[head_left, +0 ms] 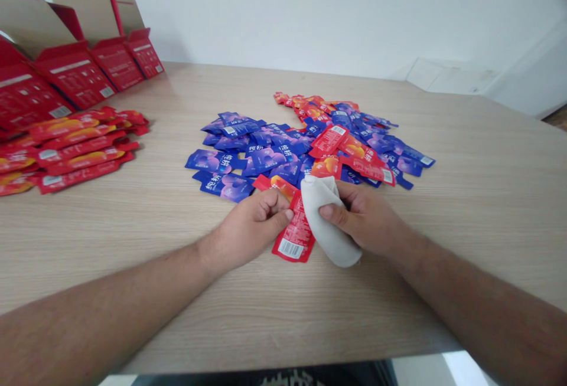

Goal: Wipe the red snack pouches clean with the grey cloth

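Note:
My left hand pinches the upper part of a red foil sachet, whose barcode end hangs toward me on the table. My right hand grips a soft white cloth item, rolled and resting against the sachet. Right in front of both hands lies a loose heap of blue sachets mixed with red sachets. The fingers of my hands nearly meet over the sachet and cloth, and they hide part of both.
Open red cartons stand at the far left of the light wood table. Overlapping red sachets lie in rows in front of them. A white wall rises behind the table.

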`<state>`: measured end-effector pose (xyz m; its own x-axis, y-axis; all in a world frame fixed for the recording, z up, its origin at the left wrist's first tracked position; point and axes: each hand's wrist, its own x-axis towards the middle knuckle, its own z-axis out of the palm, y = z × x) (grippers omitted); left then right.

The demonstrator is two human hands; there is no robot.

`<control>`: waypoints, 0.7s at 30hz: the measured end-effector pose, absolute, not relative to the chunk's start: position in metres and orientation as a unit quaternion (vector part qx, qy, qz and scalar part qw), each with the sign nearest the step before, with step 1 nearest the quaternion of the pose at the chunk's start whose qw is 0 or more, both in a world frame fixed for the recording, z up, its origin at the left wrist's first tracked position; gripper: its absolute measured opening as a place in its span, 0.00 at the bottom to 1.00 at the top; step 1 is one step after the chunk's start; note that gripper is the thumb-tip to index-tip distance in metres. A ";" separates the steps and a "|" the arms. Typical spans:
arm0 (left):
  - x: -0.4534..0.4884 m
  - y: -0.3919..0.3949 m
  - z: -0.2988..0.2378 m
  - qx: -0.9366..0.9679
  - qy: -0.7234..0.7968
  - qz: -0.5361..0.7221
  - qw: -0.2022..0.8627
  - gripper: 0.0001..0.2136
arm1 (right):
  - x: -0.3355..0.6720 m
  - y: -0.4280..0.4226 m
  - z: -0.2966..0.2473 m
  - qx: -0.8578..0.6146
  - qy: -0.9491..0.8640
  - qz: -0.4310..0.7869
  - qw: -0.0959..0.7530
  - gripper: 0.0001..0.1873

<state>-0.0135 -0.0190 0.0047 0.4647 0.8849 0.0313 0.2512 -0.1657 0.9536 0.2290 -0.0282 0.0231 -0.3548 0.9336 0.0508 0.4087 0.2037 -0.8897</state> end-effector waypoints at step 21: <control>-0.013 -0.019 0.008 0.666 0.444 0.308 0.514 0.11 | 0.222 -0.045 0.027 -0.392 -0.895 0.097 0.191 0.04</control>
<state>-0.0128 -0.0192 0.0079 0.4163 0.9080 -0.0466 0.2755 -0.0772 0.9582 0.2215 -0.0453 0.0274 -0.6194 0.7387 0.2660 0.6642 0.6736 -0.3242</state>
